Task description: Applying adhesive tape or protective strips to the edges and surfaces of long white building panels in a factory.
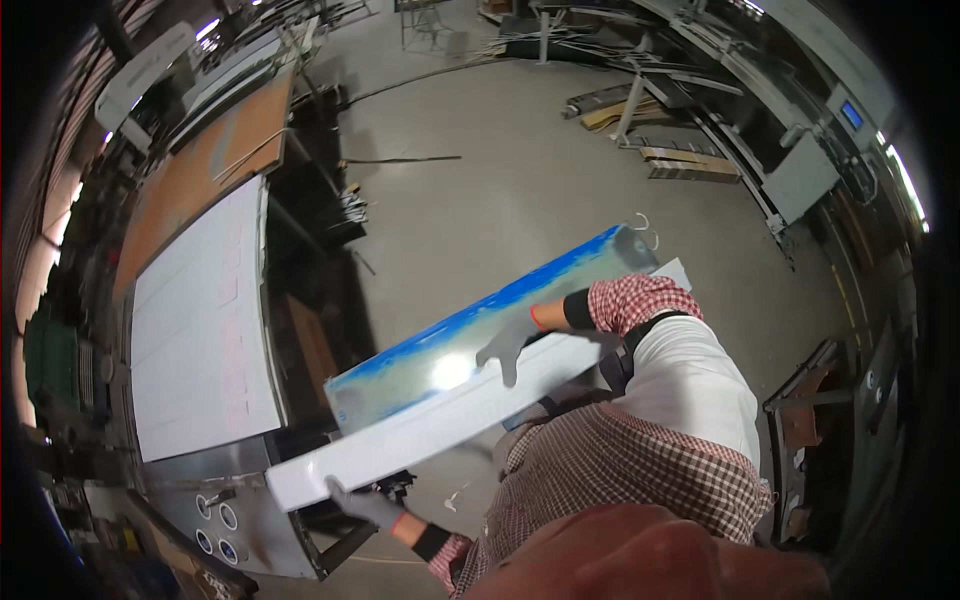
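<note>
A long, narrow white panel (440, 432) slants across in front of me from lower left to upper right. My left hand (362, 503), in a grey glove, grips its near edge close to the left end. My right hand (510, 346), also gloved in grey, is on the far edge around mid-length, thumb and fingers apart over that edge; its grip is partly hidden. Just beyond lies a long metal piece (480, 325), greyish with a worn blue strip along its far edge. White hooks (648, 230) show at its right end. Whether the two pieces touch, I cannot tell.
To the left, a table bears a white sheet (205, 330), with a brown board (215, 150) farther back. Round white-rimmed openings (228, 517) show on a metal box below. Stacked strips (690, 163) and a machine with a screen (851, 115) stand at the far right.
</note>
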Action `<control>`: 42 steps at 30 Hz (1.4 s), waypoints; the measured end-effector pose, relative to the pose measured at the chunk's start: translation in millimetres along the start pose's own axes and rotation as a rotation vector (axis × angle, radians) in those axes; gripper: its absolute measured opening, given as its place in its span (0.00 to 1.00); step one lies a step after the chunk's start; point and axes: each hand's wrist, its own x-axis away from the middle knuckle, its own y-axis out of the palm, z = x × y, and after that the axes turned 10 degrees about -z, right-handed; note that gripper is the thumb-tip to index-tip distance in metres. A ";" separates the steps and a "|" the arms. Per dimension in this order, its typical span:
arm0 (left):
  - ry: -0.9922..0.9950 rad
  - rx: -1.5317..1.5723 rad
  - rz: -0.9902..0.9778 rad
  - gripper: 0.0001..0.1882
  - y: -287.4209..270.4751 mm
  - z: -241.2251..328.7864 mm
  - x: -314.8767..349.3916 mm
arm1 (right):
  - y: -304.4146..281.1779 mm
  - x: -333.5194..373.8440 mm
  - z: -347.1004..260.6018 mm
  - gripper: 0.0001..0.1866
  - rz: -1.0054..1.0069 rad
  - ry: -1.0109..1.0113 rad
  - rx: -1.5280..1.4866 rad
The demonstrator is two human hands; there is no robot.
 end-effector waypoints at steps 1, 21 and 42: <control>0.054 -0.049 0.110 0.28 44.6 28.7 36.0 | 22.3 4.5 2.6 0.53 0.045 -0.096 -0.141; 0.177 0.096 -0.798 0.20 532.8 -368.4 336.6 | 176.4 532.8 177.7 0.43 1.028 0.444 -0.195; -0.037 -0.009 -1.374 0.35 1066.5 -610.5 124.9 | -51.0 641.6 525.0 0.37 1.271 -0.125 -0.743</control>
